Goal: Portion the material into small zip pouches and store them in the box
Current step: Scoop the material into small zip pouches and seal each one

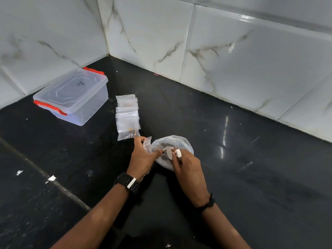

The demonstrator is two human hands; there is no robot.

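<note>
Holding a small zip pouch (pixel 147 143) just left of the big clear bag (pixel 177 141), the person's left hand (pixel 143 157) has its fingers (pixel 139 140) curled round the pouch's plastic, the thumb reaching toward the bag's mouth. The right hand (pixel 187 166) sits at the bag's near side, its fingers pinching a small white scoop-like piece (pixel 173 152); what exactly that piece is I cannot tell. Dark material shows dimly through the bag, which rests on the black worktop (pixel 251 177).

Just beyond the left hand lies a row of filled pouches (pixel 128 116), overlapping one another and running away toward the wall, the nearest showing a few brownish bits at its bottom corner. Farther left, near the corner of the tiled wall (pixel 233 56), stands the clear box (pixel 73 97) with its lid on and red clips at both ends, well apart from the hands.

A black watch (pixel 128 183) is on the left wrist and a dark band (pixel 209 203) on the right. A few white scraps (pixel 51 178) lie on the worktop to the left.
</note>
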